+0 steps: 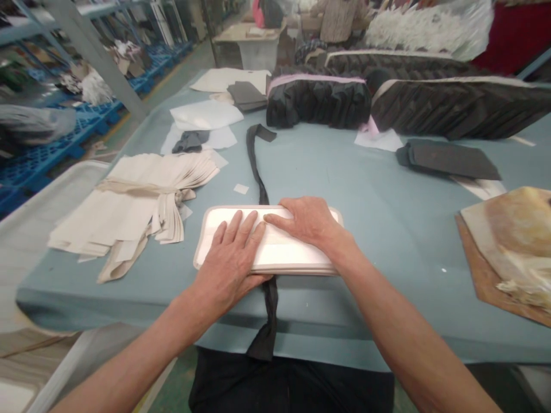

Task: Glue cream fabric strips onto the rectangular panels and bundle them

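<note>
A stack of white, rounded-corner fabric panels (284,254) with beige edging lies on the table in front of me. My left hand (232,252) rests on its left half, fingers stretched over the top and thumb at the underside of the near edge. On the right half is my right hand (307,221), its thumb on the top panel and its other fingers at the far edge, partly hidden. A black fabric strip (253,160) runs beneath the stack, and its near end hangs over the table's front edge.
Tied beige fabric pieces (129,198) lie at left. Black bundles (318,100) line the back of the blue-green table (365,310). Folded dark fabric (451,159) and a brown board (477,269) bearing stained cloth are at right. A grey post (107,63) stands beyond the left edge.
</note>
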Available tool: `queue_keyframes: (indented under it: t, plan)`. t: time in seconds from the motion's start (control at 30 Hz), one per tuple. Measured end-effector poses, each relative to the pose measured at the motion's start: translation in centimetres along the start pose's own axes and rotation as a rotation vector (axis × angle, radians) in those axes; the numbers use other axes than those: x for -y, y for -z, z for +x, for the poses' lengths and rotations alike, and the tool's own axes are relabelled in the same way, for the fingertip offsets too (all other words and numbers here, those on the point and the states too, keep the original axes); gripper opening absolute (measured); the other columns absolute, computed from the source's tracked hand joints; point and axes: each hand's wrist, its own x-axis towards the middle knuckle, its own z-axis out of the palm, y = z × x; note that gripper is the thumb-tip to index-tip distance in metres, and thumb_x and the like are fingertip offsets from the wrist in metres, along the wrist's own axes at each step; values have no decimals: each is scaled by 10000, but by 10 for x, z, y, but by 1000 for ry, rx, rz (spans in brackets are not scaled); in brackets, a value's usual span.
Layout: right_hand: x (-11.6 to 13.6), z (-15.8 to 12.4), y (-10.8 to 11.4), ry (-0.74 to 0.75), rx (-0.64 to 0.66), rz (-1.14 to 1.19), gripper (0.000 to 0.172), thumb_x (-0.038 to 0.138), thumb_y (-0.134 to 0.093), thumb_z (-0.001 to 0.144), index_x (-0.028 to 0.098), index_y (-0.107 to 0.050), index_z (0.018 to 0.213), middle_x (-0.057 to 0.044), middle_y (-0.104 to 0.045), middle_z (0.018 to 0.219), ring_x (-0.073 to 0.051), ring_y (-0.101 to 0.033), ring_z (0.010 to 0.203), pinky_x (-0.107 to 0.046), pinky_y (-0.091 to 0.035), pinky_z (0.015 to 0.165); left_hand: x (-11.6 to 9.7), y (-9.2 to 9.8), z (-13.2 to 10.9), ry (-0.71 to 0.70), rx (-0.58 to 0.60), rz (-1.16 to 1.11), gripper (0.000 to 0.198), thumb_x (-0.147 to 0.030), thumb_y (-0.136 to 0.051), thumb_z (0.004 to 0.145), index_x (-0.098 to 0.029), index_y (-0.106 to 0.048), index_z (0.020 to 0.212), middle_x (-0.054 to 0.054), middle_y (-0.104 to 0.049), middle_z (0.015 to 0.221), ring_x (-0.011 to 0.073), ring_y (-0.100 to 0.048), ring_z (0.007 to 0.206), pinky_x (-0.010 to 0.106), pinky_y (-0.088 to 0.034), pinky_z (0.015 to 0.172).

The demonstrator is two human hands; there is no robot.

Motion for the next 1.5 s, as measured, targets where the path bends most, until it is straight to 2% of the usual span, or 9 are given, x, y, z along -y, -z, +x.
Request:
queue_keyframes:
  t: [0.17,0.3,0.4,0.57,0.77,1.0,1.23,1.4,1.5]
  plan:
    - [0,-1,-4,-2,-7,3,607,691,-399,1075,198,-752,1116,-142,-805,1092,-294,-741,1031,-349,-435,812,-2,-2,-1,12,25,7,947,-540,-789,881,-58,-416,1605,252,-356,1707,509,-322,1579,696,-376,1243]
    - [1,-4,-7,-6,-8,13,596,673,-402,1081,187,-740,1140,-162,-792,1147,-295,-726,1097,-352,-457,871,-5,-4,-2,21,41,14,943,-539,-758,905,-56,-382,1623,253,-318,1724,505,-265,1603,697,-330,1267]
    - [2,-5,-8,-9,-6,13,585,660,-415,1086,173,-734,1141,-155,-786,1126,-271,-725,1083,-375,-492,930,-7,-4,-3,18,40,22,933,-525,-772,894,-49,-405,1607,268,-342,1709,505,-289,1594,690,-341,1261]
    - [3,-7,-11,-26,-40,-7,443,574,-574,1067,164,-711,1166,-80,-744,1132,-228,-717,1049,-476,-566,995,-6,-3,-3,3,12,25,885,-501,-775,897,-71,-434,1592,264,-348,1709,492,-302,1593,673,-334,1267]
    - [7,-11,-7,-34,-109,-16,345,468,-649,1054,166,-698,1212,-82,-723,1190,-227,-711,1067,-466,-597,969,-5,-5,-1,6,5,39,933,-540,-813,859,-70,-456,1582,271,-371,1694,491,-327,1582,674,-356,1254]
    - [19,-35,-21,-56,-230,-7,439,492,-589,1077,171,-632,1373,-115,-684,1318,-275,-655,1234,-539,-504,1107,-5,-8,-1,-2,23,35,942,-536,-784,885,-73,-408,1614,248,-331,1721,477,-285,1604,668,-313,1282]
    - [16,-35,-31,-59,-246,51,431,508,-590,1071,170,-655,1330,-105,-703,1274,-269,-665,1201,-533,-492,1102,-4,-7,0,-9,24,23,934,-521,-792,878,-81,-418,1612,248,-361,1708,484,-318,1588,661,-327,1272]
    - [13,-31,-19,-42,-277,179,449,404,-608,1051,107,-626,1387,-191,-697,1350,-326,-630,1268,-517,-418,1151,-4,-8,1,-17,17,25,941,-516,-785,886,-41,-408,1605,258,-343,1713,499,-312,1583,683,-318,1266]
    - [23,-52,-5,-36,-333,304,468,332,-593,1036,103,-586,1444,-215,-611,1500,-352,-538,1391,-501,-339,1208,-5,-7,1,-20,24,22,923,-509,-779,891,-42,-414,1599,264,-341,1712,499,-307,1584,685,-323,1261]
